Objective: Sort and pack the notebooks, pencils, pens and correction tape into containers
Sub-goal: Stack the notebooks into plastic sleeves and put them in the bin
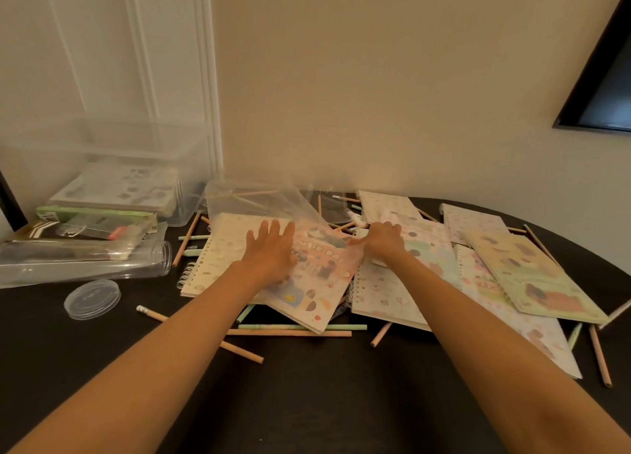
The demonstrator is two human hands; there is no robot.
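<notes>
Nearest you, loose pencils (288, 333) lie crossed on the dark table (307, 402), some tucked under the front edge of the notebook pile. To your left a round clear lid (93, 299) lies flat on the table. Just behind it a clear jar (85, 264) lies on its side with its open mouth pointing right.

Both your forearms reach forward over the pile. Your left hand (271, 248) is flat with its fingers spread, pressing on the pink notebook (307, 289), which lies tilted on top of a cream spiral notebook (218, 248). A clear plastic bag (259, 202) covers the far part of the pink notebook and is blurred. Your right hand (382, 242) has its fingers curled and its thumb pointing left, pinching the bag at its right edge.

To your right more notebooks overlap one another, with a yellow-green notebook (526, 276) on top. Pencils and pale green pens stick out from under them.

Farther back on the left, a green-edged pack (95, 219) rests above the jar. Behind it a clear bin (109, 136) stands against the wall and holds a flat stack of notebooks.
</notes>
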